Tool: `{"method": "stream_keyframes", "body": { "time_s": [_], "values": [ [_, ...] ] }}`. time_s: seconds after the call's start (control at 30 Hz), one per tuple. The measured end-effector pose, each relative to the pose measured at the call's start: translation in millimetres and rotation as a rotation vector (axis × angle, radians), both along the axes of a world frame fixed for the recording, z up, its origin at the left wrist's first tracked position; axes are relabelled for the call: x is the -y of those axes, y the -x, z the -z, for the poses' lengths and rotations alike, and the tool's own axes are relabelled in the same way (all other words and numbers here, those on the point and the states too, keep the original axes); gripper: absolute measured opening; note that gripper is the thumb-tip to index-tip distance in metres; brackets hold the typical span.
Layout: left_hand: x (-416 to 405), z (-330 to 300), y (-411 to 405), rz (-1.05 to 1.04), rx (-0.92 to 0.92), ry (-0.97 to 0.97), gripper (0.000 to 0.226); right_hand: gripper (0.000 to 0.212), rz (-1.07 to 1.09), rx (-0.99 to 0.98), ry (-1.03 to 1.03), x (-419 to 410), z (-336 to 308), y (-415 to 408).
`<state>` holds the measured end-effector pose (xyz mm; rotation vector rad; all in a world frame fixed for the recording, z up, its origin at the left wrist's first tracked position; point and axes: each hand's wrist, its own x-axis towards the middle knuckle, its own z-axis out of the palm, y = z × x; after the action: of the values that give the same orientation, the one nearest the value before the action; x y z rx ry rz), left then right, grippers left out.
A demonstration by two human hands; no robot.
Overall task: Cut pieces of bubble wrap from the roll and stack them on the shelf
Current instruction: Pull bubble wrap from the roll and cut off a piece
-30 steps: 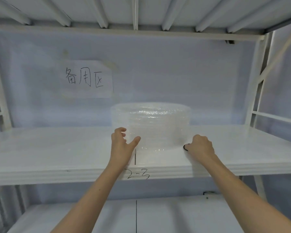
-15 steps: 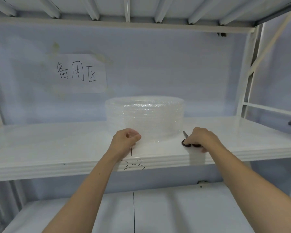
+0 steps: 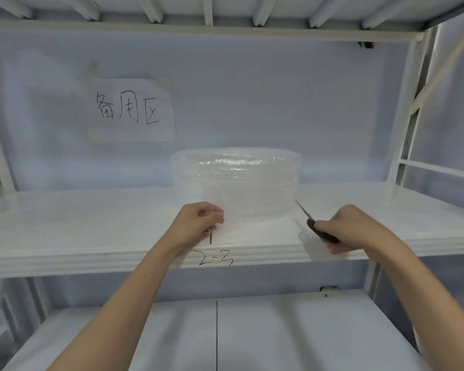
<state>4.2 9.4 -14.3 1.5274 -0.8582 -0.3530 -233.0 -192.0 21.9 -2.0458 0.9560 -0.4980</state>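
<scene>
Grip, left hand (image 3: 198,223): fingers pinched shut on the loose front edge of the bubble wrap, low at the roll's left foot.
Grip, right hand (image 3: 351,228): closed round the dark handles of a pair of scissors (image 3: 312,226), blades together and pointing up and back toward the roll's right flank; tips near the wrap, apparently not touching, though the clear film makes this hard to judge.
Item: bubble wrap roll (image 3: 236,188), standing on end at mid-shelf, just behind both hands.
Support: white shelf (image 3: 91,228), front lip marked "2-3"; paper label (image 3: 134,109) on the back wall.
Step in hand, by judgement: drawing out a length for cutting.
Handling notes: pull the free edge toward the shelf front, flat and taut, so the roll turns rather than tips. Open the blades fully, enter square to the film's edge, and cut in one straight run. Keep the pinch clear of the cutting line.
</scene>
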Motion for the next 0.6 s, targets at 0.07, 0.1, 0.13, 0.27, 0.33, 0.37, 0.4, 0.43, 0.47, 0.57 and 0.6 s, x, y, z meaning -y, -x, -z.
{"method": "stream_keyframes", "body": {
  "time_s": [0.07, 0.1, 0.13, 0.27, 0.33, 0.37, 0.4, 0.43, 0.47, 0.57, 0.6],
  "values": [
    [-1.9, -1.9, 4.1, 0.022, 0.030, -0.038, 0.018, 0.032, -0.147, 0.124, -0.217, -22.7, 13.1, 7.4],
    [-2.5, -2.0, 5.2, 0.035, 0.038, -0.053, 0.022, 0.027, -0.207, 0.169, -0.314, -36.2, 19.2, 6.5],
    [-3.0, -1.7, 5.9, 0.047, 0.037, -0.059, 0.024, 0.022, -0.251, 0.206, -0.393, -48.7, 25.1, 2.9],
    [-2.7, 1.4, 2.2, 0.028, 0.039, -0.050, 0.012, 0.029, -0.338, 0.361, -0.608, -77.5, 47.8, -25.4],
    [-1.4, 2.9, 0.1, 0.019, 0.036, -0.043, 0.011, 0.024, -0.390, 0.450, -0.726, -83.5, 60.2, -37.7],
    [-0.8, 3.4, -0.1, 0.010, 0.032, -0.041, 0.010, 0.019, -0.422, 0.491, -0.784, -86.1, 67.1, -42.3],
    [-0.4, 3.1, 1.0, -0.001, 0.026, -0.036, 0.010, 0.016, -0.450, 0.523, -0.837, -88.3, 74.9, -46.1],
    [0.1, 2.5, 1.9, -0.010, 0.020, -0.029, 0.010, 0.017, -0.473, 0.545, -0.880, -89.9, 82.0, -49.7],
    [0.4, 1.5, 3.4, -0.017, 0.015, -0.025, 0.010, 0.023, -0.492, 0.551, -0.909, -91.0, 88.8, -52.8],
    [0.9, 1.5, 4.5, -0.025, 0.011, -0.022, 0.008, 0.038, -0.549, 0.477, -0.941, -93.8, 102.8, -57.9],
    [0.6, 1.4, 4.9, -0.027, 0.013, -0.023, 0.008, 0.042, -0.567, 0.452, -0.972, -93.3, 107.0, -58.7]
  ]
}}
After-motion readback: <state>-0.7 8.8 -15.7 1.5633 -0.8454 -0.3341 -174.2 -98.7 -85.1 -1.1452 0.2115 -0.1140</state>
